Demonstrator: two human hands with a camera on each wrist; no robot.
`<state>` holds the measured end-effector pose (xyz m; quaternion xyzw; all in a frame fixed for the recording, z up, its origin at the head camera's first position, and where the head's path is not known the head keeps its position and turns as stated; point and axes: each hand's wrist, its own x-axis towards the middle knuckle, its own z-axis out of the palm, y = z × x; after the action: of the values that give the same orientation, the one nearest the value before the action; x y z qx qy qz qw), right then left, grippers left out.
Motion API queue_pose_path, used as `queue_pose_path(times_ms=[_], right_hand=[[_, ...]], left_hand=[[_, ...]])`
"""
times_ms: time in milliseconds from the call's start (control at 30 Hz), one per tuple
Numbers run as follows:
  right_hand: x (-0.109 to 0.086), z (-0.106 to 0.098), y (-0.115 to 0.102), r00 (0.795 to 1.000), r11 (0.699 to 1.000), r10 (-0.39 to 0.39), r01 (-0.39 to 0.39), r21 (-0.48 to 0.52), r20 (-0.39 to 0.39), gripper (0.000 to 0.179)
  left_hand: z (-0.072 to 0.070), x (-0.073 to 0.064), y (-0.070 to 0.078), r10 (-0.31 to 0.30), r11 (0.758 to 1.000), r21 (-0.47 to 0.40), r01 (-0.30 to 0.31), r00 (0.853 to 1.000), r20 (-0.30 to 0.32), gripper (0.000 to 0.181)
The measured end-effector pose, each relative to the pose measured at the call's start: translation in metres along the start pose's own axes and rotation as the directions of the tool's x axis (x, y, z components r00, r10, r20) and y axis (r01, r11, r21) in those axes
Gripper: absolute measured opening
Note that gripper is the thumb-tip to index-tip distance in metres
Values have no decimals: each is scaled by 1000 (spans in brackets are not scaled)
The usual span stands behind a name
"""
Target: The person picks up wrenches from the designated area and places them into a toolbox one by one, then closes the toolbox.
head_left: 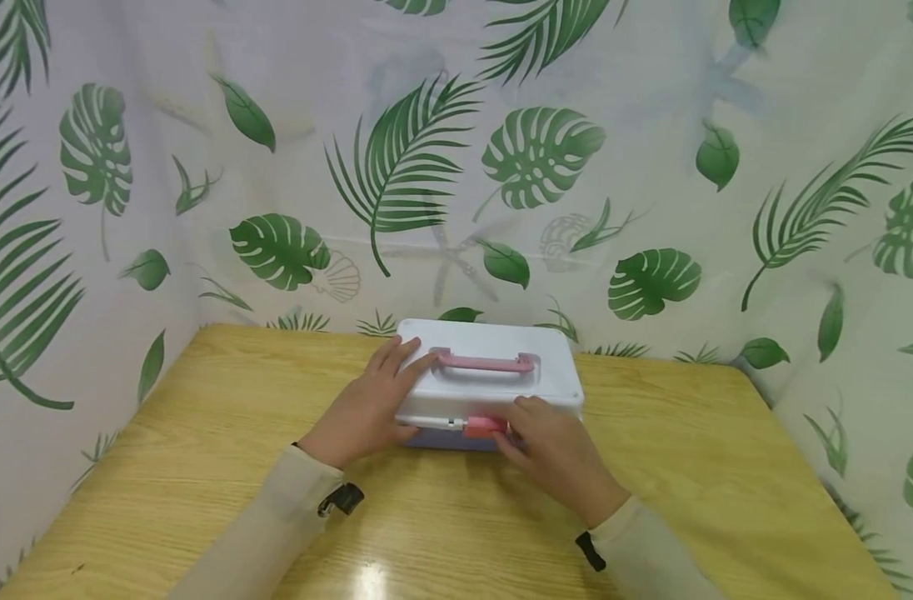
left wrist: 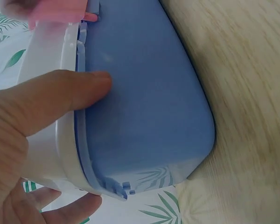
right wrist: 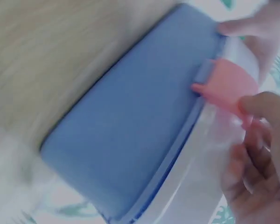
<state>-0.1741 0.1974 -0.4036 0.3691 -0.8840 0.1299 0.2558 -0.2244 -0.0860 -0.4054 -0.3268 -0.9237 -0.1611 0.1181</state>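
A storage box with a white lid, a pink carry handle and a blue lower body sits on the table. My left hand grips the box's left end, its thumb against the blue front and its fingers over the lid. At the middle of the front is a pink latch. My right hand pinches the latch, with the thumb on its lid-side edge and the other fingers curled beside the white lid. The lid rests down on the body; the inside is hidden.
The wooden table runs back to a leaf-print cloth, with the box near the back edge. Cloth also hangs along the left side. Black straps are at both sleeve cuffs.
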Motion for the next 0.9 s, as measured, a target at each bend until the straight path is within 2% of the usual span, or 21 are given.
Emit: queue_pose_path(times_ms=[67, 167, 300, 367, 500, 733, 900], right_hand=[[1, 4, 1, 998, 996, -37, 33, -87, -46, 27], [-1, 10, -1, 996, 986, -72, 63, -152, -53, 36], [-6, 18, -9, 998, 972, -55, 48, -230, -26, 57], [-7, 21, -13, 1000, 964, -26, 21, -263, -15, 60], [-8, 23, -15, 1000, 958, -15, 12, -285, -10, 47], [-15, 30, -8, 993, 949, -98, 111, -295, 59, 33], [-12, 33, -10, 995, 960, -78, 92, -263, 62, 27]], left_hand=[[-1, 0, 0, -9, 1000, -16, 9, 1000, 4, 103], [-1, 0, 0, -20, 999, -31, 21, 1000, 14, 102], [-1, 1, 1, -27, 999, -32, 28, 999, 25, 101], [-1, 1, 1, -28, 999, -29, 29, 999, 24, 101], [0, 2, 2, -19, 1000, -15, 20, 1000, 15, 101], [3, 3, 2, -2, 1000, 18, 2, 1000, 7, 100], [2, 1, 3, -5, 1000, 26, 6, 1000, -9, 98]])
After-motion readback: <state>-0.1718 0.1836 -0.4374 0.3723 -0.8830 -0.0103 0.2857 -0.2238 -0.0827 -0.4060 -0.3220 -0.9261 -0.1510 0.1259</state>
